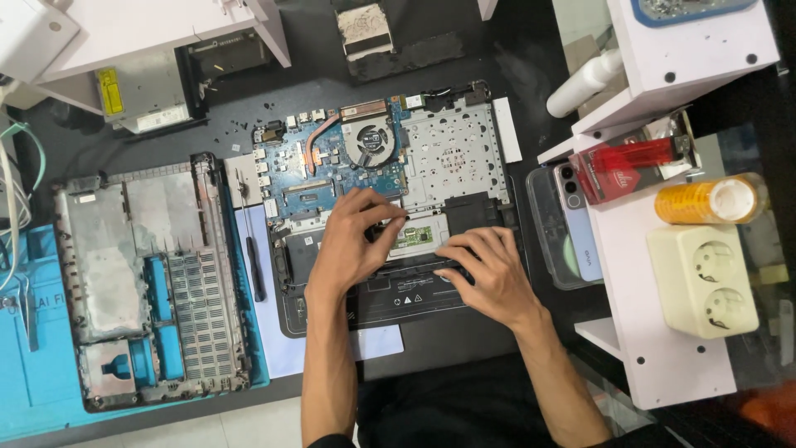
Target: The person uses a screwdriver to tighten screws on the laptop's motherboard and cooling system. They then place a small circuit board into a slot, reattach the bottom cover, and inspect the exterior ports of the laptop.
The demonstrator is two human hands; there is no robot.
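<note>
Fingers of the left hand and right hand are pressed flat, unclenched, on the battery at the opened laptop's near edge; the bottom cover lies left, the phone close right.

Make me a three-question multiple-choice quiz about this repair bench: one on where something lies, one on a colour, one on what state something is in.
1. Where does the removed bottom cover lie?
A. Left of the opened laptop
B. On the white shelf
C. Under the hands

2. What colour is the laptop's circuit board?
A. Red
B. Blue
C. Yellow

3. In what state is the opened laptop?
A. Closed and screwed shut
B. Folded upright
C. Open, with fan and board exposed

Answers: 1 A, it rests on the blue mat at left. 2 B, it shows blue beside the fan. 3 C, the left hand and right hand rest on its bared battery.
</note>
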